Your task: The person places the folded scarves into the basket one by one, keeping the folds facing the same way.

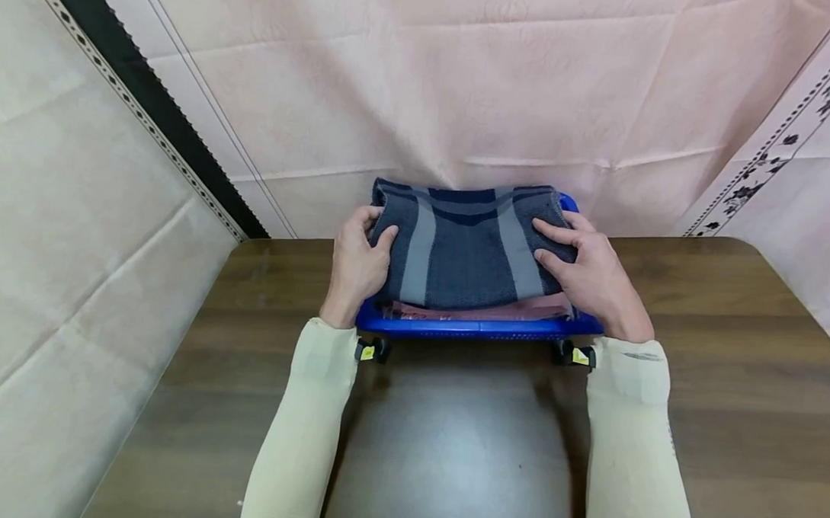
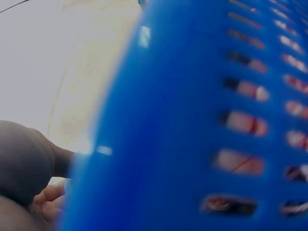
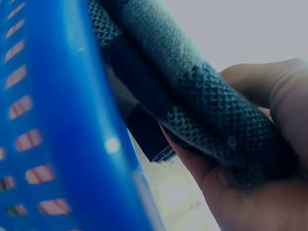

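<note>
A folded dark blue-grey towel (image 1: 466, 253) with lighter grey stripes lies over a blue plastic basket (image 1: 481, 329) in the head view. My left hand (image 1: 360, 261) grips its left edge, thumb on top. At the right edge my right hand (image 1: 596, 277) holds the towel, and the right wrist view shows the folded layers (image 3: 192, 96) between thumb and fingers. Beneath the towel, pink cloth (image 1: 482, 309) shows along the basket's near side. In the left wrist view the slotted basket wall (image 2: 144, 144) hides most of the left hand (image 2: 24, 163).
The basket stands at the far edge of a brown wooden table (image 1: 726, 392). Directly behind it hangs a pale pink sheet (image 1: 531, 88); another pale sheet (image 1: 78, 278) borders the left side. Black wrist straps with yellow tags sit near the basket's front corners.
</note>
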{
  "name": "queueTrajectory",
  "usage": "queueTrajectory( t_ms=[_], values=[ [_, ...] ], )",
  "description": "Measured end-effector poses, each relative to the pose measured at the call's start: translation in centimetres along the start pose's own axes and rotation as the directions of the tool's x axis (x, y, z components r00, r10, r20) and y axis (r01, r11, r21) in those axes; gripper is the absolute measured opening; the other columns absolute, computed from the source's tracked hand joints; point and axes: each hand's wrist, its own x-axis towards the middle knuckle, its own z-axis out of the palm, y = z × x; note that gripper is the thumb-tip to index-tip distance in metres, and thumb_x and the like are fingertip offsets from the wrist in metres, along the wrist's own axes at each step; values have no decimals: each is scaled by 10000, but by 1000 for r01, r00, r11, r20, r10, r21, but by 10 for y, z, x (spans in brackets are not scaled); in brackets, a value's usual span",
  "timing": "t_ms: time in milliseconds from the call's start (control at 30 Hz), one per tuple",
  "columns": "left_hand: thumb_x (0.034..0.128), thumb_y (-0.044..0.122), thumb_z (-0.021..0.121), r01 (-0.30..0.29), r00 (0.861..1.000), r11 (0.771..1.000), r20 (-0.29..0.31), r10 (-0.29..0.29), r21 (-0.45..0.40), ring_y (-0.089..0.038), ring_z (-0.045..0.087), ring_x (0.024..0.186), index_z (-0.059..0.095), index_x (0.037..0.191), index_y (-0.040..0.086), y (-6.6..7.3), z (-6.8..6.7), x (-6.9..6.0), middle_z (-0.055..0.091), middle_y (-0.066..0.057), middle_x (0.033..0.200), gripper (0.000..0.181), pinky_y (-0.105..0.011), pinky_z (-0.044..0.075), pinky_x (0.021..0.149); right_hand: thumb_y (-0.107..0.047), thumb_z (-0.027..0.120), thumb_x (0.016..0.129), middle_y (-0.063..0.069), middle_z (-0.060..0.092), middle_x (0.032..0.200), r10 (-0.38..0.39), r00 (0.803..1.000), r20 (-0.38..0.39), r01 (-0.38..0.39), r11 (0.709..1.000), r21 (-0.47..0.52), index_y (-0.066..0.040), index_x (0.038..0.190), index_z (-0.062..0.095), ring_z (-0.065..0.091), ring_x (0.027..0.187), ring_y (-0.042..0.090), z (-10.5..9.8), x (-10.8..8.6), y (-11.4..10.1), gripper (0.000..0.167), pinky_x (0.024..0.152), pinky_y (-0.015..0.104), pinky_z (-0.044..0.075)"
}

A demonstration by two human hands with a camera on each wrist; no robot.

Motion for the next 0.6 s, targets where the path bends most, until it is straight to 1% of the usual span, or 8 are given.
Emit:
queueTrajectory(
  t_ms=[133,233,400,600],
  values=[
    [1011,164,634,7,1000,1000,-19,-7,6,-276,644,1177,617,1308,29,-5,6,-1,689,-148,1275,327,-442,489,1028,-176,600,1028,143,125,1717,10,1000,-2,-10,1000,-6,-133,1517,493,107,1584,398,3,0,4,502,1231,633,178],
    [1009,157,634,20,1000,1000,-21,-20,12,-282,640,1176,618,1302,22,-7,7,0,686,-155,1277,324,-443,486,1029,-174,593,1030,146,125,1716,17,1000,-1,-17,1000,-12,-133,1517,493,106,1585,394,5,2,8,499,1234,625,180],
    [1020,168,618,69,998,997,6,-69,47,-310,599,1213,589,1347,10,-9,5,0,652,-174,1312,364,-462,465,1053,-183,594,1031,142,131,1716,30,999,11,-30,999,-15,-139,1519,492,107,1586,387,4,2,13,501,1236,621,182],
    [1032,209,603,128,990,984,50,-135,120,-325,555,1315,550,1404,31,-10,2,0,615,-169,1390,416,-485,450,1094,-222,598,1033,166,132,1712,80,993,84,-77,996,-41,-151,1531,477,100,1583,410,-1,0,18,518,1223,648,181]
  ],
)
